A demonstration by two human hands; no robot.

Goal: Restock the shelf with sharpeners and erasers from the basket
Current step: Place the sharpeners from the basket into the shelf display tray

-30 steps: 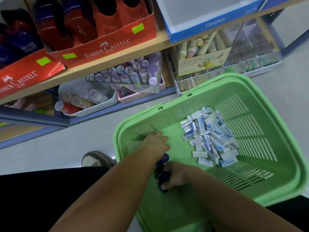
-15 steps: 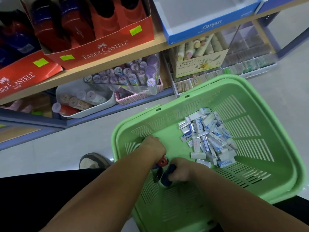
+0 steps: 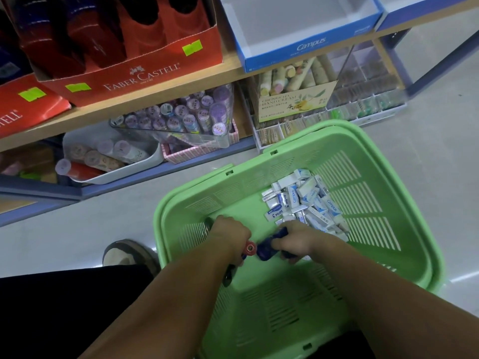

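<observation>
A green plastic basket (image 3: 404, 193) stands on the floor before the shelf. Several white and blue erasers (image 3: 305, 200) lie piled on its bottom at the far right. Both my hands are inside the basket near its left wall. My left hand (image 3: 230, 237) grips a red sharpener (image 3: 250, 248), with a dark one (image 3: 228, 274) showing below its wrist. Close to the right, my right hand (image 3: 295, 239) holds dark blue sharpeners (image 3: 267, 251). An empty blue Campus box (image 3: 305, 45) sits on the wooden shelf above.
A red Faber-Castell box (image 3: 140, 76) with red and dark sharpeners stands left of the Campus box. Below are a clear bin of purple tubes (image 3: 181, 117), a white tray (image 3: 150, 158), a hand cream display (image 3: 293, 102). My shoe (image 3: 124, 255) rests left of the basket.
My right hand moved up toward the eraser pile with the blue sharpeners. A red sharpener came into sight in my left hand. The view shifted slightly.
</observation>
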